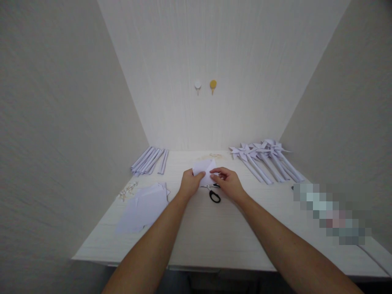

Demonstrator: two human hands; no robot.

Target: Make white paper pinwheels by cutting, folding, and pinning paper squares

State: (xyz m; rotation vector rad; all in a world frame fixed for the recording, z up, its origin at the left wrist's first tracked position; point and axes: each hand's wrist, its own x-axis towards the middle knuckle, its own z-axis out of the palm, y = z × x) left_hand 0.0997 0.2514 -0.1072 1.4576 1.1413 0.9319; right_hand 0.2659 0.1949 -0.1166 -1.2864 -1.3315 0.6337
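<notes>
Two hands meet at mid-worktop (pixel 214 232) on one folded white paper piece (pixel 204 168): the left hand (pixel 189 183) pinches its left edge, the right hand (pixel 229 183) pinches its right side. One pair of black-handled scissors (pixel 213 194) lies just below. One stack of sheets (pixel 143 206) sits left, two wall hooks (pixel 205 85) behind; rolled sticks (pixel 150 160) and pinwheels (pixel 266 157) too bunched to count

place: home craft corner | evidence: wallpapered alcove, wall hooks (pixel 205 85), white table (pixel 214 237), paper pinwheels (pixel 266 159)
</notes>
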